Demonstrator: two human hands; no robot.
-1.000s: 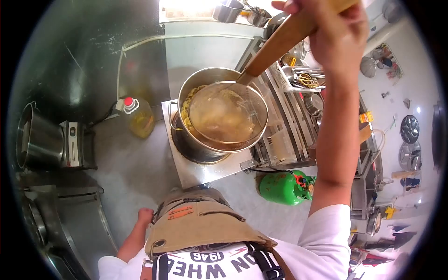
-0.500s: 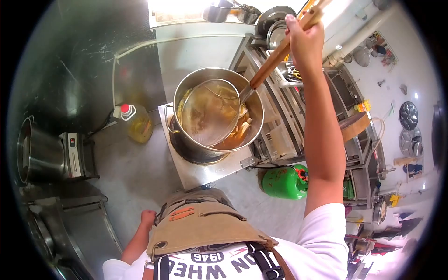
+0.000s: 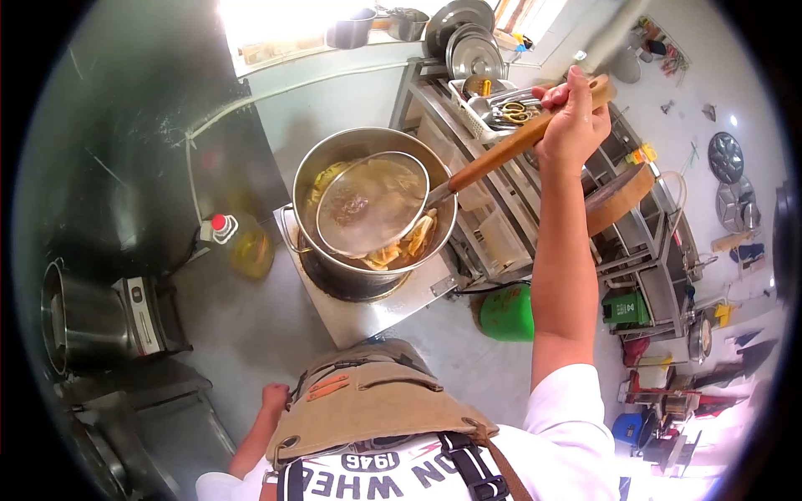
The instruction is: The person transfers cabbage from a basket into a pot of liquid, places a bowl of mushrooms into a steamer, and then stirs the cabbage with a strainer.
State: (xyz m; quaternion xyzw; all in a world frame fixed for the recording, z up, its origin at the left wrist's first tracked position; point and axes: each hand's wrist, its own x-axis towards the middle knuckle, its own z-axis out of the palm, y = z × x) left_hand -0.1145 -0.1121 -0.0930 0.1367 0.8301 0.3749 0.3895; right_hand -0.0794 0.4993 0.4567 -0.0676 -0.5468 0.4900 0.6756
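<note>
My right hand [image 3: 575, 125] is closed round the wooden handle of a long-handled mesh strainer [image 3: 372, 204]. The strainer's round head sits tilted inside a tall steel pot [image 3: 302, 179], partly in the steaming broth. Pale yellowish pieces of food [image 3: 409, 242] float beside the mesh, and a dark clump shows through it. Under the pot is a steel-topped stove [image 3: 368, 321]. My left hand [image 3: 275, 397] hangs by my side next to the brown apron [image 3: 376, 409], fingers curled, with nothing visible in it.
An oil jug with a red cap [image 3: 249, 250] stands on the floor left of the stove. To the right are a green gas cylinder [image 3: 507, 316] and a metal rack [image 3: 522, 188], with a utensil basket [image 3: 472, 121] on top. Another large pot [image 3: 92, 317] stands far left.
My right hand has come down and to the right with the handle, which now slopes less steeply. The strainer's head has shifted and tilted in the pot. My left hand stays low.
</note>
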